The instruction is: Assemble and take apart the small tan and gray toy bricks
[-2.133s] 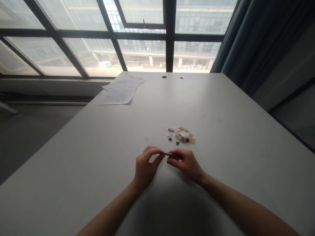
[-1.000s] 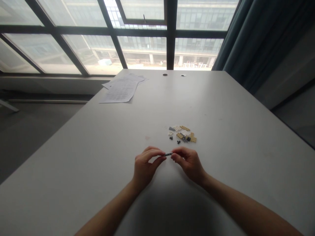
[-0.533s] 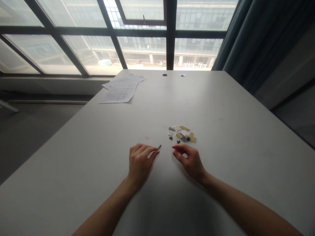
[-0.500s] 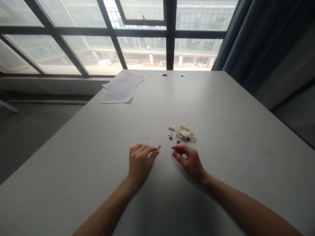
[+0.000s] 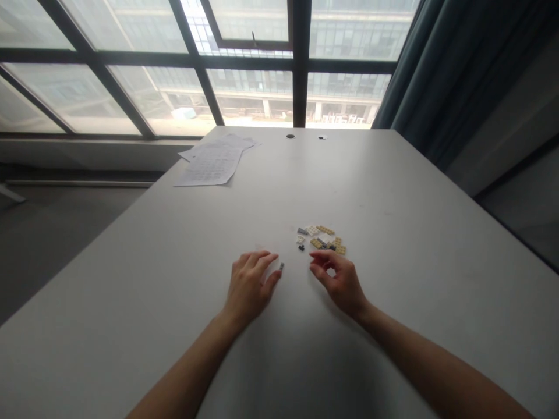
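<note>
My left hand (image 5: 250, 284) is open, with its thumb and index finger parted. A small grey toy brick (image 5: 282, 266) sits right at the thumb tip; whether it rests on the table or leans on the thumb I cannot tell. My right hand (image 5: 337, 281) curves with a gap between thumb and index finger, and nothing shows in that gap. Just beyond it lies a loose pile of tan, white, grey and black bricks, including a tan plate (image 5: 325, 230), a white plate (image 5: 311, 230) and a grey piece (image 5: 302, 231). A small black piece (image 5: 301, 248) lies at the pile's near left.
The white table (image 5: 279, 198) reaches to a large window. Printed sheets of paper (image 5: 213, 166) lie at its far left, and two round cable holes, one of them dark (image 5: 290, 136), are near the far edge. A dark curtain (image 5: 419, 87) hangs at the right.
My left fingers have parted and let go of the grey brick. My right hand has shifted slightly right, and the black piece near its fingertips is now hidden.
</note>
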`<state>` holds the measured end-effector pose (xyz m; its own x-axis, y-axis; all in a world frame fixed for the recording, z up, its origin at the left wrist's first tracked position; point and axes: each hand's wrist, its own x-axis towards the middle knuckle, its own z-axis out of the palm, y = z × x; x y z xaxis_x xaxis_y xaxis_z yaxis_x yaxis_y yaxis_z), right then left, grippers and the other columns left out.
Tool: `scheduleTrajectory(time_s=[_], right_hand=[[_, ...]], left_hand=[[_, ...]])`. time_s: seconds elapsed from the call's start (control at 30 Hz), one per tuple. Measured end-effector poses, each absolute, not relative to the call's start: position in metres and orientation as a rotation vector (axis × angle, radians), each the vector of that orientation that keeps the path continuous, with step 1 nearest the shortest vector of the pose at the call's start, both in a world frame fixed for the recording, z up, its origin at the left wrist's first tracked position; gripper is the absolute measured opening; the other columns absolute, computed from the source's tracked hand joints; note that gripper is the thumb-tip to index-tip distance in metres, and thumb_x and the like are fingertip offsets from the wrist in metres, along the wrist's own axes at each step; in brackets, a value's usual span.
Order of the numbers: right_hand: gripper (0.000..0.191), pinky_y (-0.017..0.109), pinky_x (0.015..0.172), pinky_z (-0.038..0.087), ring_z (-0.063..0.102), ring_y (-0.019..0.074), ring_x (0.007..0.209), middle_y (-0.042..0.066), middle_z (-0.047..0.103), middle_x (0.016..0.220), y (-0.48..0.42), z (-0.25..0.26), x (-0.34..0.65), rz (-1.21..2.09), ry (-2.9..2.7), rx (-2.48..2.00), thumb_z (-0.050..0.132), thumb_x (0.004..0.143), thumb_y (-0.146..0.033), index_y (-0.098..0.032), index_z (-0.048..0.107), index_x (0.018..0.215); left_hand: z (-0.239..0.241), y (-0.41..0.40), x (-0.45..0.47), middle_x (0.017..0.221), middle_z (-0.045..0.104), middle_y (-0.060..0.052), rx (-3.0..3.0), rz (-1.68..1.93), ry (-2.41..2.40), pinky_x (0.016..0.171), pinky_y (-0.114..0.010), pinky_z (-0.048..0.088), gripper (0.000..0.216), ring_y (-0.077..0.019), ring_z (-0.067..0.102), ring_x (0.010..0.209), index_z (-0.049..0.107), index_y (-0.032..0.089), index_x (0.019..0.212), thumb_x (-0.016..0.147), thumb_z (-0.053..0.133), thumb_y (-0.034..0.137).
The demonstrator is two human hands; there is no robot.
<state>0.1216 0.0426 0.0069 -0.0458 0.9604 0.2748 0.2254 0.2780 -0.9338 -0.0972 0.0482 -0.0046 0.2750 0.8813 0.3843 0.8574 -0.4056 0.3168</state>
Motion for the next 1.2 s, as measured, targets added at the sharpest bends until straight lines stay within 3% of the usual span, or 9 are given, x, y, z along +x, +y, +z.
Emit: scheduleTrajectory(time_s=[0.2,0.43,0.63,0.8,1.2], right_hand=[[0.027,0.027,0.063,0.049,0.060,0.0152,0.071,0.003,0.064,0.084,0.078,0.015,0.157,0.855,-1.302,-1.309,0.062,0.081,-0.032,-0.018,0.063,0.104],[0.032,0.029,0.073,0.051,0.061,0.0171,0.086,0.010,0.063,0.108,0.133,0.010,0.186,0.615,-1.729,-1.548,0.061,0.080,-0.023,-0.016,0.063,0.111],[0.031,0.027,0.077,0.048,0.060,0.0151,0.078,0.007,0.065,0.098,0.160,0.002,0.192,0.615,-1.991,-1.577,0.068,0.073,-0.014,-0.018,0.070,0.104],[0.026,0.022,0.071,0.046,0.058,0.0115,0.069,0.003,0.064,0.089,0.162,-0.004,0.196,0.583,-2.126,-1.568,0.061,0.077,-0.010,-0.019,0.072,0.099],[0.020,0.022,0.071,0.044,0.061,0.0134,0.075,0.004,0.069,0.091,0.162,0.006,0.185,0.495,-2.162,-1.718,0.060,0.083,-0.022,-0.020,0.070,0.101]], left_hand=[[-0.011,0.050,-0.099,0.128,0.055,-0.007,2.615,0.671,1.572,0.104,-0.052,0.031,0.033,-0.0295,0.041,0.126,0.061,0.026,0.117,0.087,0.048,0.018],[-0.014,0.051,-0.100,0.127,0.056,-0.007,2.642,0.646,1.539,0.104,-0.053,0.032,0.028,-0.0306,0.041,0.126,0.062,0.026,0.113,0.087,0.051,0.024],[-0.014,0.052,-0.100,0.128,0.055,-0.009,2.628,0.647,1.542,0.105,-0.051,0.033,0.036,-0.0299,0.041,0.126,0.054,0.023,0.124,0.089,0.050,0.029],[-0.013,0.052,-0.101,0.125,0.056,-0.009,2.609,0.654,1.533,0.105,-0.051,0.033,0.028,-0.0299,0.042,0.125,0.058,0.022,0.115,0.089,0.050,0.031],[-0.015,0.053,-0.102,0.124,0.058,-0.009,2.601,0.691,1.508,0.103,-0.051,0.034,0.028,-0.0298,0.044,0.124,0.059,0.023,0.115,0.088,0.052,0.031]])
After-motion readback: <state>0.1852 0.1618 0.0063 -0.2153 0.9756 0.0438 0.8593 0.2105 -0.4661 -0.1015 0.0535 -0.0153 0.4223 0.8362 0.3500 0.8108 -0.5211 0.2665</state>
